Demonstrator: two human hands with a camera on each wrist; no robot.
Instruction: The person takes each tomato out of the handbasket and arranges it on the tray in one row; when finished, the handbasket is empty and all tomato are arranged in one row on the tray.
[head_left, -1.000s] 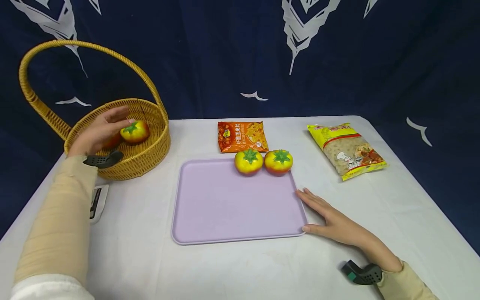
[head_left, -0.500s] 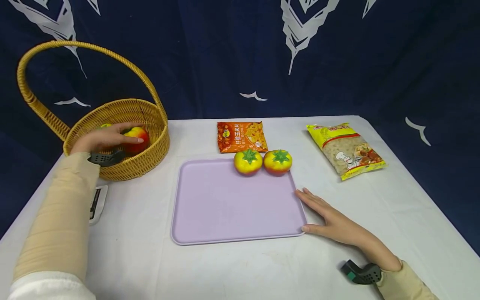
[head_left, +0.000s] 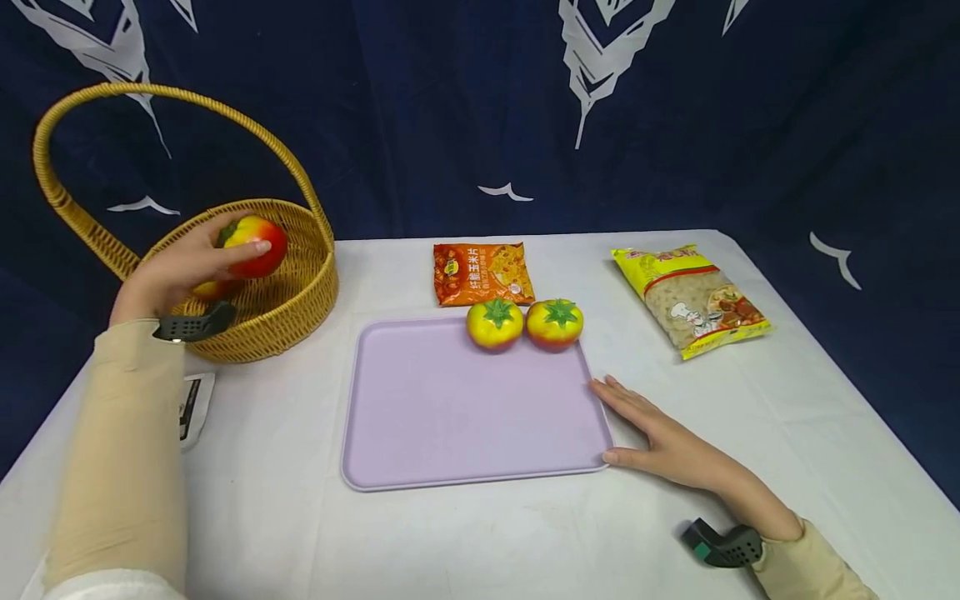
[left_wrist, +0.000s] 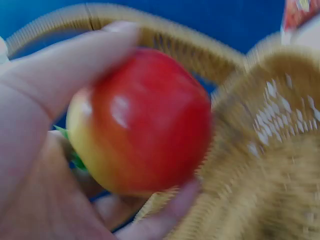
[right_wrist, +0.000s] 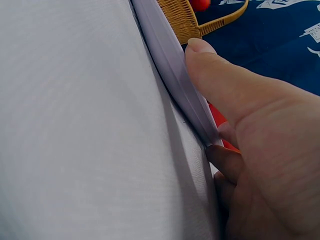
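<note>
Roughly half done, I'd judge. Biggest first: wicker basket point(head_left: 296, 321), handle up, at 10 o'clock from the lilac tray point(head_left: 450, 408). Yellow food bag point(head_left: 697, 302) at 2, orange corn-chip packet point(head_left: 480, 273) at 12 past the far rim; both off the tray. My right hand point(head_left: 663, 446) at 3 to 4: fingers extended, touching the tray's edge, gripping nothing. My left hand point(head_left: 183, 262) at 10, over the basket, thumb and fingers wrapped round a red-yellow tomato point(left_wrist: 155, 120). Looks done: one green-capped tomato point(head_left: 491, 333) on the tray at 12, its twin point(head_left: 555, 333) beside it at 1. Looks left: the one I'm gripping, plus at least one basket tomato point(head_left: 213, 290), part hidden behind my hand. Can't tell if there's more underneath.
</note>
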